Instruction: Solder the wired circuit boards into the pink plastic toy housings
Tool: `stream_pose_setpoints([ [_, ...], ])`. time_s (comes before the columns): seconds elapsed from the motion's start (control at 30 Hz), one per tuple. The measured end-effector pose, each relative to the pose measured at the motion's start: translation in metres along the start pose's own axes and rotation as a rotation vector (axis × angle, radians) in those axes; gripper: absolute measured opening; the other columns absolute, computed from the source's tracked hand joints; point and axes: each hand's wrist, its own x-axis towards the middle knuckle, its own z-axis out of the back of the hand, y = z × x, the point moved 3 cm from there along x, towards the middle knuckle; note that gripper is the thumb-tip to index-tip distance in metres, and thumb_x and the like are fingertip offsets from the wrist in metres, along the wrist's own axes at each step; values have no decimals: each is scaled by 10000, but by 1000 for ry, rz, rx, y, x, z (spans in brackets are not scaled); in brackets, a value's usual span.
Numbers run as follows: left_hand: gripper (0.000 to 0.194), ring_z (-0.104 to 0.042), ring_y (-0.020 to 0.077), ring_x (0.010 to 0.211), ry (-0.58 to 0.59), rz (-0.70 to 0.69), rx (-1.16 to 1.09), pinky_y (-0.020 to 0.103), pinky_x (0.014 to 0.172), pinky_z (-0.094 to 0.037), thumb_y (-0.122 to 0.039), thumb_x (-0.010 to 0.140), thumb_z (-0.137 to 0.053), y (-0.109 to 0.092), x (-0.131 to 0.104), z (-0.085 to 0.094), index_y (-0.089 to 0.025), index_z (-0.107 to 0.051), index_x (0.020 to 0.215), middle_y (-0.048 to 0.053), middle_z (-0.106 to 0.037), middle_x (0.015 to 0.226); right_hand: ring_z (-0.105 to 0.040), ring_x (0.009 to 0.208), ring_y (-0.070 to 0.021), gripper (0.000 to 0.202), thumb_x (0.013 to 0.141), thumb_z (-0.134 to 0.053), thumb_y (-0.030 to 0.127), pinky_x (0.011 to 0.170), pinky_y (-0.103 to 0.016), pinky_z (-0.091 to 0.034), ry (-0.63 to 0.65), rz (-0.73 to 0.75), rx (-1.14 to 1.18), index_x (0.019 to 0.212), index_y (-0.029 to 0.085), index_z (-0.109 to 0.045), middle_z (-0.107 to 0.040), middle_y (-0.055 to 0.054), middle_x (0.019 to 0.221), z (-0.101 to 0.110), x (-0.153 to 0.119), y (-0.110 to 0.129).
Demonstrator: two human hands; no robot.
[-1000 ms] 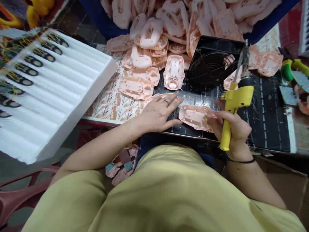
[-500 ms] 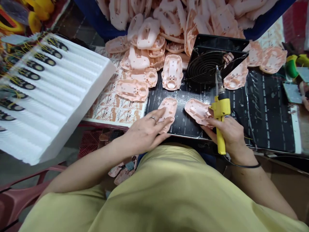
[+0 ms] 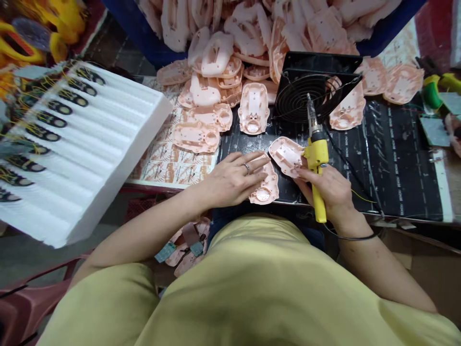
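My right hand (image 3: 329, 187) is wrapped round a yellow soldering iron (image 3: 317, 156), its metal tip pointing away from me. The thumb and fingers of that hand also touch the near end of a pink plastic shell half (image 3: 286, 156). My left hand (image 3: 236, 178) lies with its fingers stretched over another pink shell half (image 3: 264, 193). Its speaker-hole end shows on the near side, while the fingers cover the far part. Just beyond my hands, a third shell half (image 3: 254, 108) lies inside-up on the black mat (image 3: 382, 168).
A black fan (image 3: 302, 98) stands behind the iron's tip. Shell halves are heaped in a blue bin (image 3: 144, 45) at the back. On my left, a white foam tray (image 3: 118, 129) holds wired black parts. The iron's cord (image 3: 349, 237) runs under my right wrist.
My left hand has shifted right, and the shell under it now lies nearer the other one with its holed end towards me. The iron and right-hand shell have moved slightly left.
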Motion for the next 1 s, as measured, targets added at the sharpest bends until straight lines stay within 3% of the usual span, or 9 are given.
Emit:
stream_pose_setpoints([
  [0.13, 318, -666, 280, 1153, -12, -21, 29, 417, 983, -544, -261, 996, -548, -3, 8, -15, -87, -675, 1230, 186, -698, 1266, -727, 986, -196, 435, 844, -762, 117, 998, -404, -598, -48, 16, 35, 1225, 229, -584, -741, -38, 1059, 0, 2, 0],
  [0.27, 385, -670, 320, 1045, -103, -12, 150, 428, 811, -537, -420, 975, -542, -9, 24, -13, -91, -693, 1108, 198, -705, 1184, -733, 1000, -211, 411, 834, -766, 107, 1027, -462, -589, -126, -32, 32, 1183, 239, -595, -737, -29, 1024, 2, 0, -2],
  [0.37, 408, -610, 327, 1233, -116, -93, 131, 446, 964, -487, -425, 995, -499, -2, 45, -20, -98, -670, 1168, 203, -655, 1331, -712, 1113, -229, 432, 849, -727, 85, 959, -423, -614, -174, -114, 45, 1211, 261, -571, -723, -61, 1187, 5, -6, -4],
  [0.47, 512, -432, 327, 1464, -20, -221, 43, 488, 1178, -331, -434, 989, -510, 12, 70, -41, -128, -569, 1395, 183, -492, 1550, -688, 1181, -255, 466, 858, -683, 57, 966, -458, -606, -216, -149, 69, 1247, 267, -537, -671, -84, 1329, 7, -12, -6],
  [0.6, 614, -323, 321, 1536, 105, -273, -61, 518, 1227, -245, -494, 991, -498, 24, 92, -66, -203, -460, 1530, 136, -412, 1621, -687, 1180, -262, 434, 847, -696, 76, 963, -499, -601, -240, -164, 92, 1203, 283, -558, -673, -62, 1334, 8, -16, -9],
  [0.73, 520, -421, 299, 1466, 132, -92, -29, 508, 1214, -274, -464, 1033, -420, 21, 84, -67, -197, -539, 1464, 138, -495, 1556, -703, 1142, -254, 391, 841, -699, 82, 927, -490, -609, -237, -162, 102, 1161, 269, -574, -689, -67, 1304, 9, -18, -9],
  [0.9, 419, -509, 329, 1316, 26, 328, 138, 576, 1181, -280, -485, 1022, -446, 26, 44, -44, -205, -683, 1223, 121, -639, 1346, -715, 1115, -253, 351, 830, -691, 70, 955, -512, -598, -234, -144, 119, 1110, 254, -588, -716, -63, 1248, 10, -18, -7],
  [1.0, 419, -496, 322, 1299, -19, 486, 170, 592, 1194, -240, -490, 1032, -438, 30, 27, -36, -178, -690, 1155, 128, -657, 1271, -700, 1160, -276, 347, 823, -700, 63, 988, -520, -589, -228, -122, 100, 1105, 234, -594, -711, -104, 1267, 9, -17, -7],
])
